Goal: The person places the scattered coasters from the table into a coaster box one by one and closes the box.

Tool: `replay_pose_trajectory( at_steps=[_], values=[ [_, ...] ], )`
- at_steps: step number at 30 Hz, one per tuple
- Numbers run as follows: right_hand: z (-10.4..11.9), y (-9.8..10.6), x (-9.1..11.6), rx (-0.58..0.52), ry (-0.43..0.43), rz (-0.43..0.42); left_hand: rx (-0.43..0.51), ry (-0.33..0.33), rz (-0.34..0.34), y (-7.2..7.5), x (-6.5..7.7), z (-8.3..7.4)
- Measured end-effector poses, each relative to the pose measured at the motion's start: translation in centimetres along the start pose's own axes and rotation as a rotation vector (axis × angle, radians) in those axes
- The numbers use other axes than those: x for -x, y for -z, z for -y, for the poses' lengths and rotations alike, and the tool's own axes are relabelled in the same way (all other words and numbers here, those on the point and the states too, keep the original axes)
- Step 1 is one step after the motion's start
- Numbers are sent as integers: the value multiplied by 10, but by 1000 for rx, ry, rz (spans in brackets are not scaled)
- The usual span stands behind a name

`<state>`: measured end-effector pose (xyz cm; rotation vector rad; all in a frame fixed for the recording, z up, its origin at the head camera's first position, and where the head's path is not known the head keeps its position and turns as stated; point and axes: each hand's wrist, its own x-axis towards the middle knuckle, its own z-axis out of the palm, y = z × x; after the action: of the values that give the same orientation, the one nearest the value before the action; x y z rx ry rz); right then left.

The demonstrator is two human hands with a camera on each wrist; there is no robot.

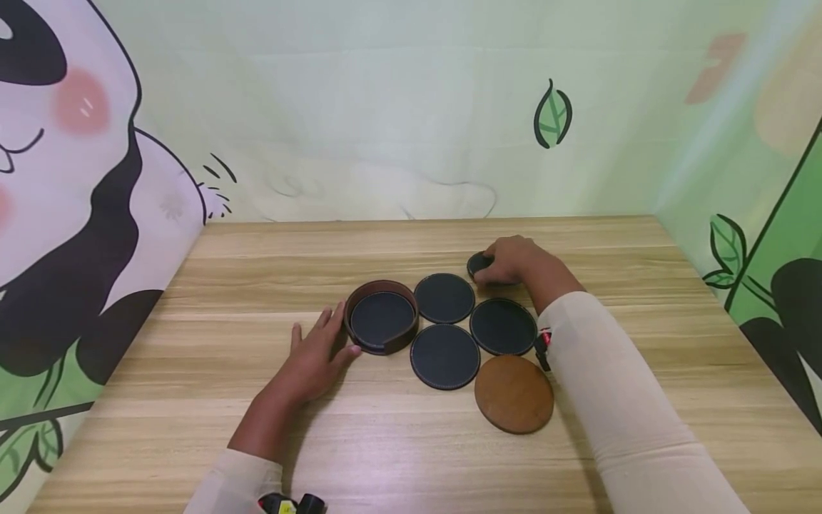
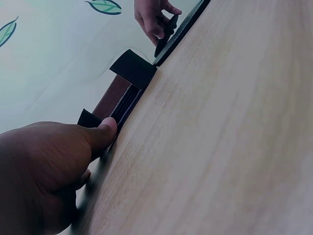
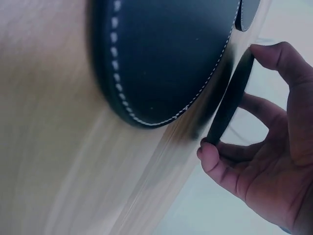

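- The right hand [image 1: 515, 260] is pinching a black coaster [image 3: 230, 99], tilted over the far side of the table [image 1: 308, 260].
- The left hand [image 1: 313, 365], fingers spread, is touching the coaster holder [image 1: 403, 343].
- 3 black coasters [image 1: 445, 357] and 1 brown coaster [image 1: 514, 395] are lying to its right.
- A yellow wrist label [image 1: 287, 507] is showing, too small to read.

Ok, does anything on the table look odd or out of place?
Yes, the brown disc, lowest in the head view: it's plain brown while the other discs show black, so possibly upside down.
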<state>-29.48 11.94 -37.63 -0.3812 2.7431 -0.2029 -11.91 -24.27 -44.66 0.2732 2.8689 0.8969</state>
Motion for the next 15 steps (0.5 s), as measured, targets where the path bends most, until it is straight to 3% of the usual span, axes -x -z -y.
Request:
replay_pose_trajectory(
  at_steps=[8, 15],
  values=[
    [3, -2, 2, 9, -37, -80, 1, 4, 3, 0, 0, 0],
    [21, -7, 3, 6, -69, -157, -1, 3, 2, 0, 0, 0]
  ],
)
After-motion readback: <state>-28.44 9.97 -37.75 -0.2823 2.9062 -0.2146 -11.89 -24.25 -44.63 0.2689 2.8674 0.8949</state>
